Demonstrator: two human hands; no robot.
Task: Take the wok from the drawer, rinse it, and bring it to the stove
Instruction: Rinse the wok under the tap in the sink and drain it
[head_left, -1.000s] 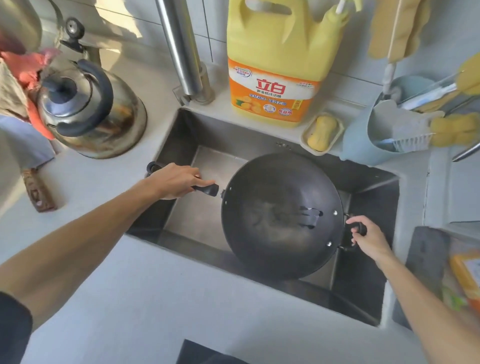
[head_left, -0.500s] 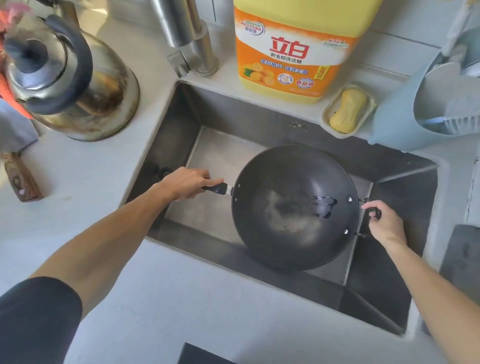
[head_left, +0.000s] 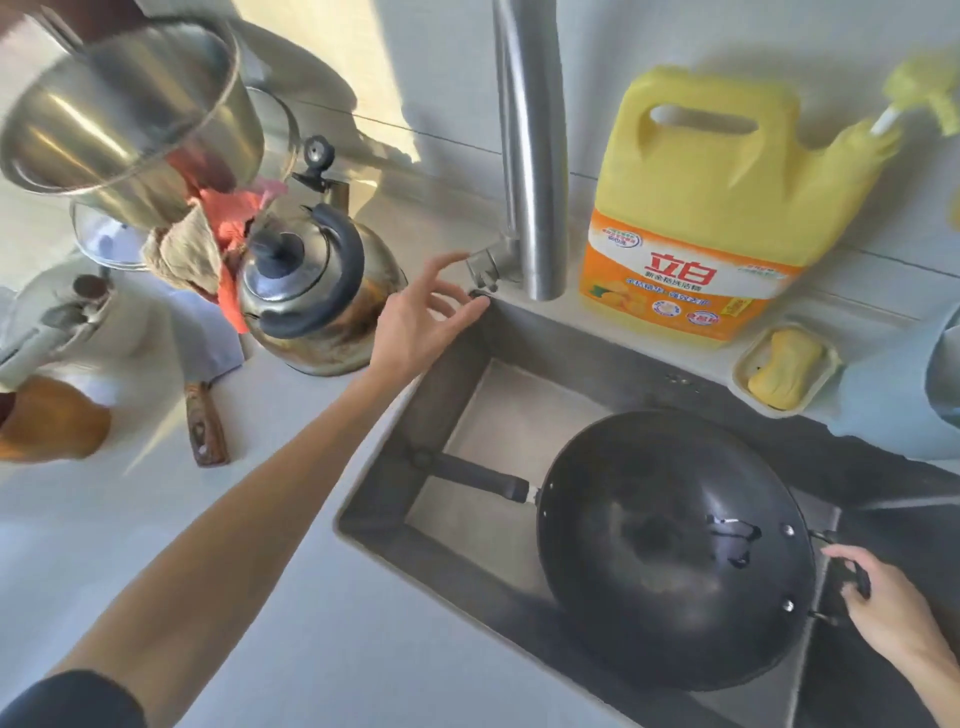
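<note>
A black wok (head_left: 670, 551) sits tilted inside the steel sink (head_left: 467, 410), its long black handle (head_left: 478, 475) pointing left and free of any hand. My right hand (head_left: 878, 603) grips the small loop handle on the wok's right rim. My left hand (head_left: 431, 312) is raised with fingers spread, its fingertips at the lever at the base of the steel faucet (head_left: 530, 171). No water is running.
A steel kettle (head_left: 317, 296) stands left of the sink beside rags and a steel pot (head_left: 130, 119). A yellow detergent jug (head_left: 722, 208) and a soap dish (head_left: 784, 369) sit behind the sink. A wooden-handled knife (head_left: 205, 423) lies on the grey counter.
My left hand let go of the wok's long handle and reached up to the faucet lever. My right hand kept the loop handle. The view tilted upward.
</note>
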